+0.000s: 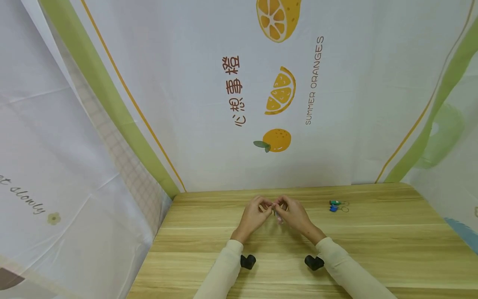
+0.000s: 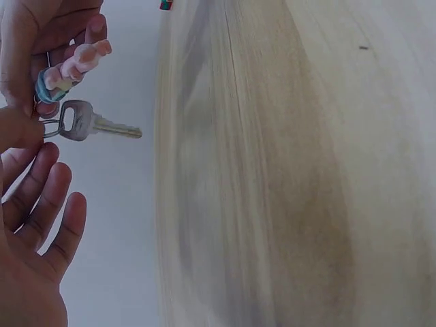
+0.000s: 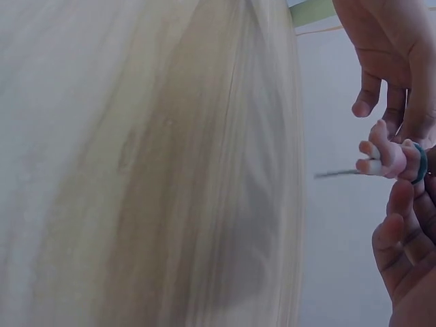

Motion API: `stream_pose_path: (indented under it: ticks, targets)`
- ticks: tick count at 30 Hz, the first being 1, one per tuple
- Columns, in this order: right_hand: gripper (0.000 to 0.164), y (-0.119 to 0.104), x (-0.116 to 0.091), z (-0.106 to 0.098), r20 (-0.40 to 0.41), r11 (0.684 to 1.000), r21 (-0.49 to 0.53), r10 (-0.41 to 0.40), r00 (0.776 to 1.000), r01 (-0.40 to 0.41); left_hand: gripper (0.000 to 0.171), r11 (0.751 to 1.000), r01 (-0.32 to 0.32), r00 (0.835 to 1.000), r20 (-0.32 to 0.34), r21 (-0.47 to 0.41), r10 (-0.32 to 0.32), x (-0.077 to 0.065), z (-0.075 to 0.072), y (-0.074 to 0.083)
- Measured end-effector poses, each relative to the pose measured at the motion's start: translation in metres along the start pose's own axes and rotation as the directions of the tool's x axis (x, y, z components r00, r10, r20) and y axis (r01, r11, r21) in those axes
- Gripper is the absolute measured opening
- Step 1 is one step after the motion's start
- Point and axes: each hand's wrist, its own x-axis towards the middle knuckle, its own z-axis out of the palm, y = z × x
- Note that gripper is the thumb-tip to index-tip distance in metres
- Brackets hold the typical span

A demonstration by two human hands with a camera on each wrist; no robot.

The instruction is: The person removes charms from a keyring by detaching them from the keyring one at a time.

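Head view shows our left hand (image 1: 254, 216) and right hand (image 1: 293, 215) meeting above the table (image 1: 284, 278), near its far edge and roughly midway between the far corners. Both our grips look pinched together at the small metal ring (image 2: 52, 128), with the key (image 2: 82, 122) on it and the pink figure (image 2: 83, 60) just beside. We judge that we are working the key along the ring, on or off we cannot tell; next calls for steadying the coils while sliding it. Toward the far right corner lie a green charm (image 1: 335, 202) and blue charm (image 1: 333, 208)
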Motion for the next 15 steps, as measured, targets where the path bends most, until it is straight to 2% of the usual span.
stream_pose_path:
  ticks: [4,11,15]
  targets:
    - [0.005,0.0001,-0.0015,-0.0003,0.012,1.000,0.019,-0.006,1.000,0.006,0.007,1.000,0.018,1.000,0.005,0.012,-0.018,-0.0003,0.0000,0.0005]
    - [0.006,0.0015,-0.0021,0.0006,-0.005,0.993,-0.117,0.000,1.000,0.000,0.006,0.999,-0.001,1.000,-0.002,0.050,0.001,-0.0004,0.0002,0.0008]
    - [0.008,0.0009,-0.0011,0.0004,-0.013,0.990,-0.143,-0.005,1.000,0.003,0.006,0.998,-0.016,1.000,-0.009,0.069,0.016,0.0006,0.0002,0.0024]
